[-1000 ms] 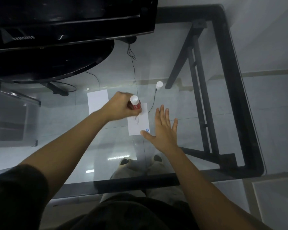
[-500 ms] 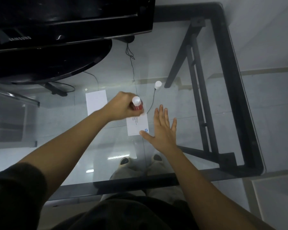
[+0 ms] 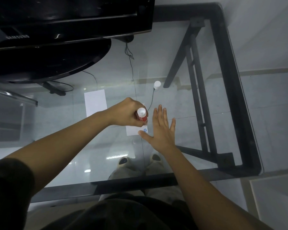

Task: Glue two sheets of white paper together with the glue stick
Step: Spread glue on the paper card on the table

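Note:
My left hand grips a red glue stick with a white end, held tip-down on a small white sheet that has a blue logo at its near right corner. Most of that sheet is hidden under the hand. My right hand lies flat with fingers spread on the glass beside the sheet, its thumb tip pressing the sheet's near right corner. A second white sheet lies apart, to the far left. The white glue cap stands on the glass beyond the hands.
The glass table has a black frame. A black monitor on a rounded stand fills the far left. Thin cables run beneath. My feet show through the glass.
My left hand has slid the glue stick toward me along the sheet, covering more of it. The right hand stays flat beside it.

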A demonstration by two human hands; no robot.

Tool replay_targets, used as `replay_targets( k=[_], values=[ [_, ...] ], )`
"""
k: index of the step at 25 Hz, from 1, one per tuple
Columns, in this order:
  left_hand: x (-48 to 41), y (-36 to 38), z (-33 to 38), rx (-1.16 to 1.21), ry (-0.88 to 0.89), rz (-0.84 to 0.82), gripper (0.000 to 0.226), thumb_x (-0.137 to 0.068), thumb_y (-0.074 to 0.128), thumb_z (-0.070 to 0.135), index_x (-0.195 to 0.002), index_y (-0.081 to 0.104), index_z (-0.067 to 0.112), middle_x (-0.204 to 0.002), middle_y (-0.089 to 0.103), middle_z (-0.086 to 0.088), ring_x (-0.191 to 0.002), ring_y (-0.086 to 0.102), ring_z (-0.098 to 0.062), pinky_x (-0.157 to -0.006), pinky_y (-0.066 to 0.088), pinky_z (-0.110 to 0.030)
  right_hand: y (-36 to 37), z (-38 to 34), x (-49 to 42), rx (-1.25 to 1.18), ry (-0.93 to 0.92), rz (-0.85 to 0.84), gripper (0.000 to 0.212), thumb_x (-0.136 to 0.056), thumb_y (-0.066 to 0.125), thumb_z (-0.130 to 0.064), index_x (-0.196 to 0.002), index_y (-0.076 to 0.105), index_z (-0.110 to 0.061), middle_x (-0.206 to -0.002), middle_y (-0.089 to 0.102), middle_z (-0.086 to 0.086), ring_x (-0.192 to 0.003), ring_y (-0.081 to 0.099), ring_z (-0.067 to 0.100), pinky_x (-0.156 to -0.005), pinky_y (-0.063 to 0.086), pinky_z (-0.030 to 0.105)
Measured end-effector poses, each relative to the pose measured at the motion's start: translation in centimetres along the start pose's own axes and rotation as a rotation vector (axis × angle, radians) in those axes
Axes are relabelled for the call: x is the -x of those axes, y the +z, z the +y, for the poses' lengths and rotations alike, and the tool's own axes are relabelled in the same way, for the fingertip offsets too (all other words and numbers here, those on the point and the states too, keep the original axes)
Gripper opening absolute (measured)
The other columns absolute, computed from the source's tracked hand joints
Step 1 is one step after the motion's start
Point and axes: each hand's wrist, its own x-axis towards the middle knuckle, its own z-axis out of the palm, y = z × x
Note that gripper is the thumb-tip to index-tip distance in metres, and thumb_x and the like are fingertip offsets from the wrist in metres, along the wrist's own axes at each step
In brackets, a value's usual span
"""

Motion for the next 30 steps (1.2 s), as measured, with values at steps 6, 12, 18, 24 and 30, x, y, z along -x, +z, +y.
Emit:
replay_targets(
  k=[6, 12, 18, 24, 30],
  values=[
    [-2.2, -3.1, -2.1, -0.07, -0.109, 0.192, 0.018, -0.075, 0.073, 0.025, -0.084, 0.07, 0.01, -0.085, 0.073, -0.003, -0.077, 0.066, -0.018, -0.074, 0.051, -0.03, 0.2, 0.0, -0.2, -0.021, -0.005, -0.008, 0.1, -0.077, 0.038, -0.074, -0.145, -0.014, -0.02, -0.154, -0.022, 0.001, -0.133, -0.033, 0.015, -0.103, -0.023, 0.046],
    [0.5, 0.2, -0.1, 0.038, 0.008, -0.019, 0.02, -0.073, 0.076, 0.023, -0.089, 0.071, 0.011, -0.088, 0.074, -0.002, -0.077, 0.066, -0.013, -0.073, 0.052, -0.024, 0.2, 0.1, -0.2, 0.016, -0.005, 0.022, 0.098, -0.077, 0.032, -0.076, -0.145, -0.01, -0.02, -0.155, -0.019, 0.002, -0.131, -0.033, 0.014, -0.103, -0.023, 0.046],
    [-0.5, 0.1, -0.4, 0.016, 0.005, -0.086, 0.02, -0.073, 0.075, 0.026, -0.09, 0.071, 0.015, -0.086, 0.073, -0.001, -0.075, 0.065, -0.013, -0.073, 0.053, -0.03, 0.1, 0.0, -0.1, 0.018, 0.004, 0.015, 0.097, -0.077, 0.031, -0.076, -0.145, -0.01, -0.021, -0.155, -0.017, 0.003, -0.141, -0.021, 0.021, -0.103, -0.023, 0.047],
    [-1.9, -2.5, -1.7, -0.01, -0.067, -0.008, 0.02, -0.072, 0.076, 0.024, -0.09, 0.071, 0.016, -0.088, 0.074, 0.002, -0.076, 0.064, -0.006, -0.072, 0.052, -0.02, 0.2, 0.1, -0.2, -0.001, -0.007, 0.007, 0.099, -0.077, 0.034, -0.075, -0.145, -0.013, -0.021, -0.155, -0.021, 0.002, -0.136, -0.029, 0.017, -0.103, -0.023, 0.047],
    [-1.0, -2.5, -1.6, 0.02, -0.102, 0.09, 0.019, -0.072, 0.076, 0.025, -0.088, 0.072, 0.016, -0.085, 0.074, 0.004, -0.071, 0.062, 0.003, -0.069, 0.045, -0.008, 0.4, 0.1, -0.1, 0.001, -0.016, 0.018, 0.099, -0.077, 0.035, -0.075, -0.145, -0.012, -0.02, -0.154, -0.022, 0.002, -0.127, -0.039, 0.012, -0.097, -0.032, 0.041]
  ],
)
